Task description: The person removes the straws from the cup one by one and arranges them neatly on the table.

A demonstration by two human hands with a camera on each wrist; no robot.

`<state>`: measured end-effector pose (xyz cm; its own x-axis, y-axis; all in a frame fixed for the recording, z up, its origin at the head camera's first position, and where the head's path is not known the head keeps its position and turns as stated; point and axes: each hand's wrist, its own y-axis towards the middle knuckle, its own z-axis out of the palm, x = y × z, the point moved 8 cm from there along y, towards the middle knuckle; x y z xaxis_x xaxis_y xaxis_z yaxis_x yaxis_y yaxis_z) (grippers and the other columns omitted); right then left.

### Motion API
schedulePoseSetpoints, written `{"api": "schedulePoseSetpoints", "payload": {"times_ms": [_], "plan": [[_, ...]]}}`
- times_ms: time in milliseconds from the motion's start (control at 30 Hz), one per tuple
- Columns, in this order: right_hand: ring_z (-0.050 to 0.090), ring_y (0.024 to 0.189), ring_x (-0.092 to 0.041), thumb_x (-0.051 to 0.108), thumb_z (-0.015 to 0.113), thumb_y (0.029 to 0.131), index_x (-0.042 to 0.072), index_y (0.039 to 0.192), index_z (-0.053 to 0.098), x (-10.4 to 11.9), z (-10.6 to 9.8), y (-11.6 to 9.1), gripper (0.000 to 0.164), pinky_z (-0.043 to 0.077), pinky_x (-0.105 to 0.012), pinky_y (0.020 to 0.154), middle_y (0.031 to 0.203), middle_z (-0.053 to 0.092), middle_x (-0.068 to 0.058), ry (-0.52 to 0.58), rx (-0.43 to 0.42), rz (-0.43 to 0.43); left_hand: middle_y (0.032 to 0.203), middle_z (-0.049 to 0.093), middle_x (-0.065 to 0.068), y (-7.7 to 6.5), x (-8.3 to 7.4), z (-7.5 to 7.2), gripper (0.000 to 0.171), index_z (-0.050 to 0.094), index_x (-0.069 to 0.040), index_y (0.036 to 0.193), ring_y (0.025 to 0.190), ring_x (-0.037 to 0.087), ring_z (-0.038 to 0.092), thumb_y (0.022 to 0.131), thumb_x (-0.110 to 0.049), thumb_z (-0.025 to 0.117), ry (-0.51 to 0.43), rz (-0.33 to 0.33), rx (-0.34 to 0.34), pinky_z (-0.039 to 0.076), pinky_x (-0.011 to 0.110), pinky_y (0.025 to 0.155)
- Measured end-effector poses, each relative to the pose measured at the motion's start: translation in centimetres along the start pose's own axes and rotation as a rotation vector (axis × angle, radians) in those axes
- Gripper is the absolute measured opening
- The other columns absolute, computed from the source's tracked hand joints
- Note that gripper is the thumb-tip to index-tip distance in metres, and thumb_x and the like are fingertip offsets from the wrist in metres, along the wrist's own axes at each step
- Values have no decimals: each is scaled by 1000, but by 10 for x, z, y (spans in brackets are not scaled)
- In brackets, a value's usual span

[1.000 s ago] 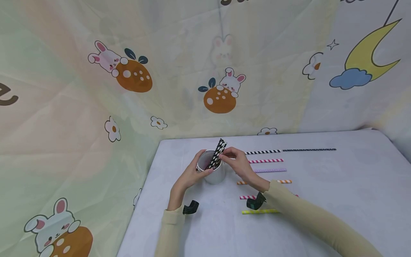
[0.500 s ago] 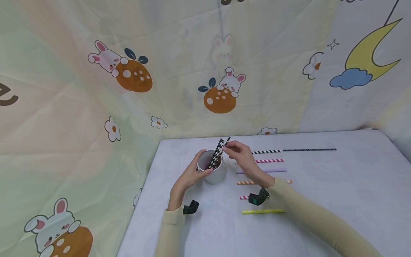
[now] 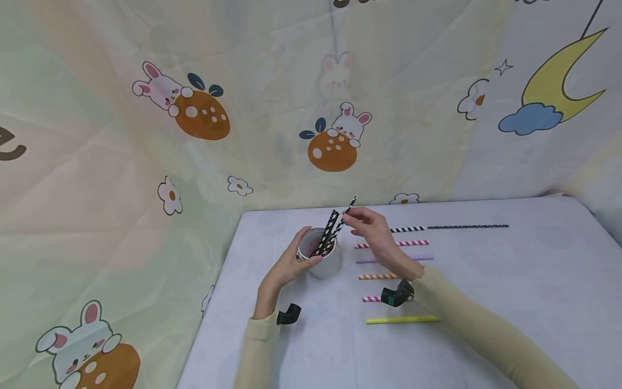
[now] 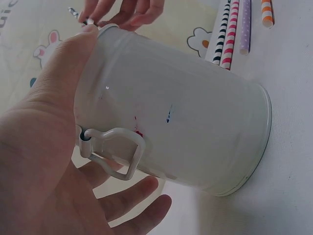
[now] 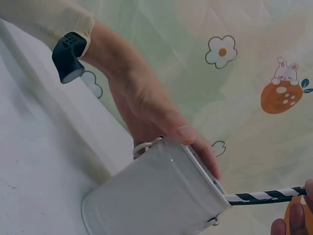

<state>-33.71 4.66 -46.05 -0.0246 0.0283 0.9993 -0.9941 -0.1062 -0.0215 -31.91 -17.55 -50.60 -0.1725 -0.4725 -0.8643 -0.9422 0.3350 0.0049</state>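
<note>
A white metal bucket point(image 3: 325, 268) stands on the table, with a small wire handle loop showing on its side in the left wrist view. My left hand point(image 3: 290, 263) holds it near the rim, thumb on the near side and fingers around the far side. Black-and-white paper straws point(image 3: 325, 233) lean out of the bucket's mouth. Between thumb and fingertips, my right hand point(image 3: 373, 231) pinches one paper straw with black and white stripes point(image 5: 264, 196); its top end sticks up past the fingers and its lower end is inside the bucket.
On the table right of the bucket lie a black-striped straw point(image 3: 409, 230), a black dotted straw point(image 3: 468, 227), a red-striped straw point(image 3: 413, 243), a purple straw point(image 3: 421, 257), an orange-striped straw point(image 3: 376, 276), another red-striped straw point(image 3: 371, 299) and a yellow straw point(image 3: 400, 320). A printed cloth point(image 3: 272, 81) hangs behind.
My right hand has moved up and to the right, drawing one striped straw partly out of the bucket and away from the others. The left hand and bucket have stayed put.
</note>
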Motion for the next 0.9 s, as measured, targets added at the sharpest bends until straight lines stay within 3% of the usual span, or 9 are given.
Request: {"api": "schedulePoseSetpoints", "payload": {"times_ms": [300, 500, 700, 900], "plan": [[61, 117, -21, 37, 71, 94, 5, 126, 63, 11, -8, 1, 46, 50, -46, 103, 125, 63, -8, 47, -1, -21, 149, 48, 4, -1, 0, 0, 87, 28, -34, 156, 137, 26, 46, 86, -37, 79, -10, -11, -2, 33, 55, 114], [61, 118, -24, 36, 71, 94, 3, 126, 62, 17, -15, 2, 46, 51, -44, 102, 124, 64, -7, 63, 1, -42, 148, 49, 5, 0, 0, -1, 88, 28, -27, 158, 135, 27, 47, 86, -38, 79, -7, -1, -5, 33, 55, 113], [60, 118, -22, 35, 71, 94, 6, 124, 62, 22, -23, 2, 43, 52, -37, 101, 123, 66, -1, 103, -6, -30, 148, 49, 5, 0, 0, 0, 87, 28, -33, 156, 136, 26, 46, 86, -37, 79, -10, -1, 0, 34, 54, 113], [62, 113, -16, 36, 70, 94, 3, 128, 59, 29, -33, 2, 49, 49, -42, 106, 117, 65, 2, 131, -23, -25, 149, 48, 5, 0, 2, 0, 88, 28, -33, 156, 136, 27, 46, 86, -37, 79, -13, -7, 2, 35, 54, 112]]}}
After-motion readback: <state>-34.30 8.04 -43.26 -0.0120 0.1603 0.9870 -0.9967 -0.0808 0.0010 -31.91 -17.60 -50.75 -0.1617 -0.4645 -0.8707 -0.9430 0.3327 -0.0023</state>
